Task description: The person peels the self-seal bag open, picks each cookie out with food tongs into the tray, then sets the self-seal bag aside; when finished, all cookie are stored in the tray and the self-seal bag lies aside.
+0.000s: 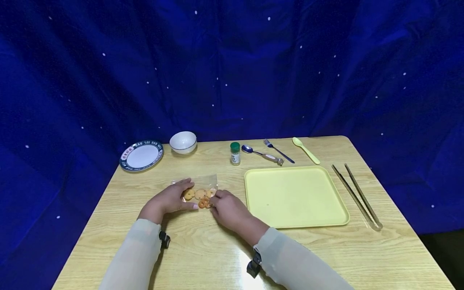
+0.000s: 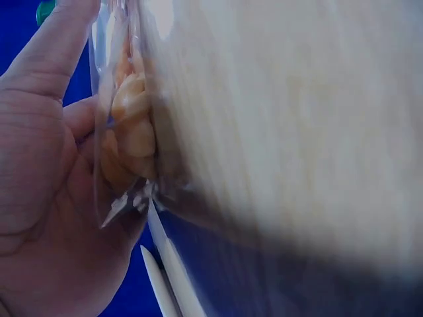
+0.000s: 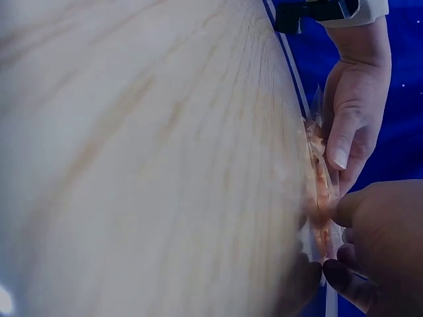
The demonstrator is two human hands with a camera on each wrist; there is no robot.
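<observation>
On the table lies a clear plastic bag (image 1: pixel 206 181) of cookies, with flat round and flower-shaped cookies (image 1: pixel 200 194) in a row and orange-brown twisted pieces (image 1: pixel 204 202) nearer the front. My left hand (image 1: pixel 171 199) rests over the bag's left side, thumb and fingers spread. The left wrist view shows that palm (image 2: pixel 46 172) beside the bag, its twisted contents (image 2: pixel 135 125) pressed close to the plastic. With bent fingers, my right hand (image 1: pixel 230 209) pinches the bag's right side. In the right wrist view, the right fingertips (image 3: pixel 340 274) meet at the bag's edge.
A yellow tray (image 1: pixel 295 197) is right of my hands, with metal tongs (image 1: pixel 357 196) beyond it. Along the back are a rimmed plate (image 1: pixel 142 156), white bowl (image 1: pixel 183 142), green-capped shaker (image 1: pixel 235 154), grey-handled spoon (image 1: pixel 262 154), fork (image 1: pixel 278 150) and pale yellow spoon (image 1: pixel 306 150).
</observation>
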